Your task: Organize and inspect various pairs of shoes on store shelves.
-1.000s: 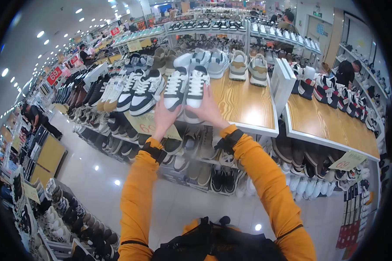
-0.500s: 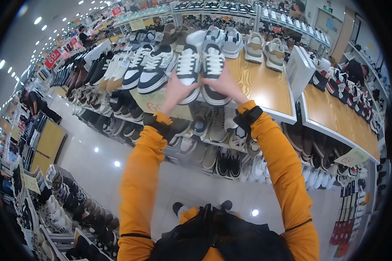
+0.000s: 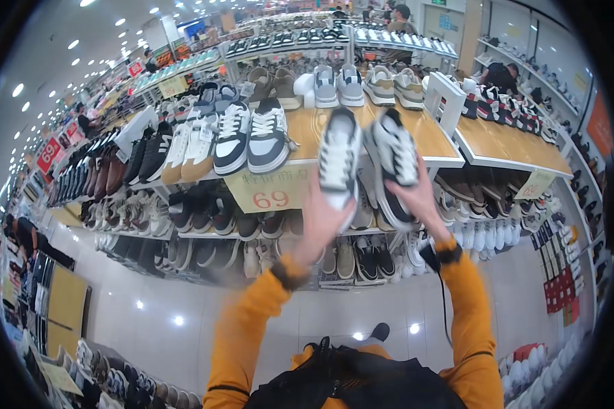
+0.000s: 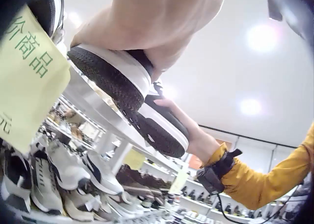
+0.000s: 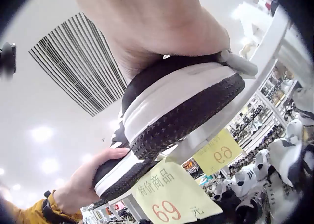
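Note:
My left hand (image 3: 324, 218) grips a white sneaker with black trim (image 3: 338, 153) by its toe, thumb across the front. Beside it, my right hand (image 3: 419, 201) holds the matching sneaker (image 3: 394, 160) at the toe and outer side. Both shoes point toward me, tilted, in front of the wooden display table (image 3: 303, 129). From below, the left wrist view shows the dark sole (image 4: 110, 77) of the left shoe under my palm. The right wrist view shows the white sidewall (image 5: 181, 94) and dark tread of the right shoe.
A navy-and-white sneaker pair (image 3: 249, 140) stands at the table's edge, left of my hands. Behind are grey sneakers (image 3: 338, 88) and beige ones (image 3: 392, 88). A yellow price sign (image 3: 262, 191) hangs in front, above lower shoe racks. A white divider (image 3: 443, 99) rises at right.
Both hands have lifted the white-and-black sneakers off the table edge and carried them right, away from the navy-and-white pair. The two shoes now stand further apart and tilt differently.

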A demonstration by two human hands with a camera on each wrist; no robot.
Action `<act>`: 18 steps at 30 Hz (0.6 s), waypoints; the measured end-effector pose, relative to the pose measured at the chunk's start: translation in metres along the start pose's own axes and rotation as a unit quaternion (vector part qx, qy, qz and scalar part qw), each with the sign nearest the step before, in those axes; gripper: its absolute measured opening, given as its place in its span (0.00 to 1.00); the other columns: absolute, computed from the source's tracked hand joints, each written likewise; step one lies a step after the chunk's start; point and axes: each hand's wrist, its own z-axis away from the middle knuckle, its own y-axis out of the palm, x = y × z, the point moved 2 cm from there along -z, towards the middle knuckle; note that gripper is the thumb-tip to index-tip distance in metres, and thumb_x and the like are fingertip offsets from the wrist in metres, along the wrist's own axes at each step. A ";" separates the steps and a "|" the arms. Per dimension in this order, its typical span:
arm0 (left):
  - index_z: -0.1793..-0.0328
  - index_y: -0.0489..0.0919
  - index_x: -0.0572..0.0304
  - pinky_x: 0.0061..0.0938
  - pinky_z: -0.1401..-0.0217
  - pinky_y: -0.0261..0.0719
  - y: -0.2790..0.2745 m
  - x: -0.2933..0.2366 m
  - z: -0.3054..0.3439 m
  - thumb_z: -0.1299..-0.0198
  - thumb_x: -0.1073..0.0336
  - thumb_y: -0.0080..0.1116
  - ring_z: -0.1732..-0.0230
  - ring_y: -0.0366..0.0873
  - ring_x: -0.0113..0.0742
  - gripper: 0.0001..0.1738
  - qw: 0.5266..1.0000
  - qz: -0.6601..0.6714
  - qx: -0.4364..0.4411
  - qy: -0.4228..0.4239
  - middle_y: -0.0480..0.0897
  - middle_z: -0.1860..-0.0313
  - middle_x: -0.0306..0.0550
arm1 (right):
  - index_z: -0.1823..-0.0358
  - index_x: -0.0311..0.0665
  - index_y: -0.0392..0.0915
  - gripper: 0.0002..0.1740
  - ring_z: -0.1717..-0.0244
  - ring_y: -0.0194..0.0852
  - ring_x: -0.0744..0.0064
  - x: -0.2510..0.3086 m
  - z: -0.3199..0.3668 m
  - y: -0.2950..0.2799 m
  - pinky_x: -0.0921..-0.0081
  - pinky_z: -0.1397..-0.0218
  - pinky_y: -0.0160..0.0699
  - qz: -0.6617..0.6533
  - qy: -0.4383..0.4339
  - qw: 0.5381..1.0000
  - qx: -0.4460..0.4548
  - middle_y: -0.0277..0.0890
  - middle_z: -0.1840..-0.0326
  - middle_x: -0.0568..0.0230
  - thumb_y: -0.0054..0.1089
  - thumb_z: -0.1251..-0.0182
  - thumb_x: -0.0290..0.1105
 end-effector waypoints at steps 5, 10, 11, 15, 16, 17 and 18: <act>0.24 0.55 0.66 0.38 0.31 0.66 -0.057 -0.032 0.115 0.55 0.58 0.75 0.32 0.69 0.52 0.55 0.990 0.043 0.129 -0.025 0.69 0.33 0.61 | 0.26 0.30 0.50 0.57 0.37 0.70 0.64 -0.003 0.167 -0.037 0.70 0.33 0.67 0.022 0.054 0.997 -0.045 0.69 0.36 0.49 0.77 0.55 0.32; 0.24 0.55 0.67 0.38 0.31 0.67 -0.053 0.019 0.206 0.54 0.56 0.75 0.33 0.70 0.51 0.55 0.973 0.041 0.192 -0.117 0.70 0.33 0.60 | 0.26 0.27 0.52 0.57 0.38 0.71 0.63 -0.039 0.247 -0.016 0.70 0.34 0.68 0.052 0.193 0.979 -0.026 0.70 0.37 0.47 0.78 0.56 0.33; 0.24 0.55 0.68 0.39 0.31 0.67 -0.050 0.029 0.211 0.54 0.56 0.75 0.33 0.69 0.54 0.55 0.968 0.066 0.196 -0.144 0.69 0.33 0.62 | 0.26 0.28 0.52 0.57 0.39 0.72 0.62 -0.048 0.251 -0.010 0.70 0.35 0.69 0.066 0.186 0.980 -0.020 0.71 0.37 0.47 0.78 0.56 0.34; 0.26 0.57 0.68 0.39 0.34 0.69 -0.049 0.045 0.194 0.54 0.56 0.75 0.36 0.72 0.54 0.53 0.961 0.051 0.184 -0.198 0.72 0.36 0.63 | 0.26 0.34 0.54 0.56 0.39 0.75 0.60 -0.057 0.223 0.020 0.69 0.36 0.71 0.071 0.204 0.976 -0.005 0.73 0.38 0.49 0.78 0.56 0.37; 0.25 0.56 0.68 0.37 0.34 0.69 -0.050 0.043 0.181 0.55 0.57 0.76 0.35 0.72 0.51 0.54 0.956 0.050 0.186 -0.223 0.73 0.36 0.62 | 0.26 0.34 0.54 0.57 0.39 0.75 0.60 -0.064 0.211 0.027 0.69 0.36 0.71 0.067 0.211 0.975 0.000 0.73 0.38 0.49 0.78 0.57 0.38; 0.25 0.57 0.68 0.37 0.35 0.70 -0.051 0.042 0.166 0.55 0.58 0.76 0.36 0.73 0.50 0.54 0.956 0.058 0.173 -0.231 0.74 0.37 0.62 | 0.26 0.35 0.54 0.57 0.39 0.75 0.59 -0.070 0.195 0.036 0.69 0.36 0.71 0.084 0.189 0.978 0.012 0.73 0.38 0.49 0.78 0.57 0.39; 0.26 0.57 0.67 0.37 0.35 0.70 -0.048 0.045 0.152 0.55 0.59 0.76 0.37 0.74 0.50 0.53 0.956 0.008 0.170 -0.241 0.74 0.38 0.61 | 0.25 0.36 0.54 0.57 0.39 0.75 0.59 -0.075 0.177 0.046 0.68 0.36 0.72 0.099 0.165 0.981 0.023 0.73 0.38 0.50 0.78 0.58 0.40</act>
